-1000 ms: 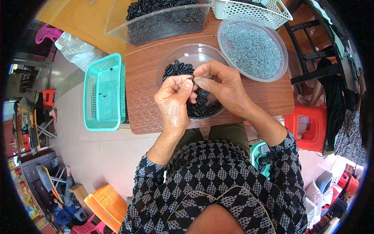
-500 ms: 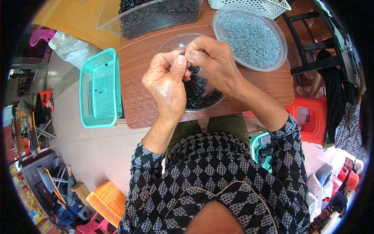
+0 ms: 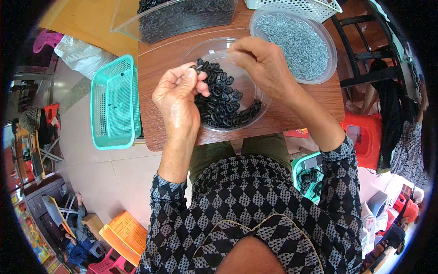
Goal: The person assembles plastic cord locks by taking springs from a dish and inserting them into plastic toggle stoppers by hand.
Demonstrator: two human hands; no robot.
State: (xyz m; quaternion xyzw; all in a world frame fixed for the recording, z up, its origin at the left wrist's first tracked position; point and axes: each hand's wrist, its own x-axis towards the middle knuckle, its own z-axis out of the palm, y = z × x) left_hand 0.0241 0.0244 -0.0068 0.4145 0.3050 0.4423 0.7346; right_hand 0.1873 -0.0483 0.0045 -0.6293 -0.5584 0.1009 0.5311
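Observation:
Between thumb and fingers, my left hand point(image 3: 175, 102) pinches a small black oval plastic piece point(image 3: 198, 68), with what looks like a silvery pin sticking out of it. This hand is above the left side of a round clear tray point(image 3: 250, 87). Many similar black oval pieces point(image 3: 224, 98) are heaped in that tray. My right hand point(image 3: 264, 66) hovers over the tray's right edge, thumb and fingertips pressed together; anything between them is hidden. Beyond it, to the right, stands a clear tub point(image 3: 332, 64) full of small silvery metal pins point(image 3: 292, 45).
A clear bin point(image 3: 187, 27) of black pieces stands at the table's far side, near a white perforated basket point(image 3: 315, 8). Left of the wooden table point(image 3: 155, 109) is a teal basket point(image 3: 137, 105) with a few black bits. A red stool point(image 3: 365, 141) stands right.
My hands have parted: the left moved left and slightly down with the black piece, the right moved right. More of the heap in the tray now shows.

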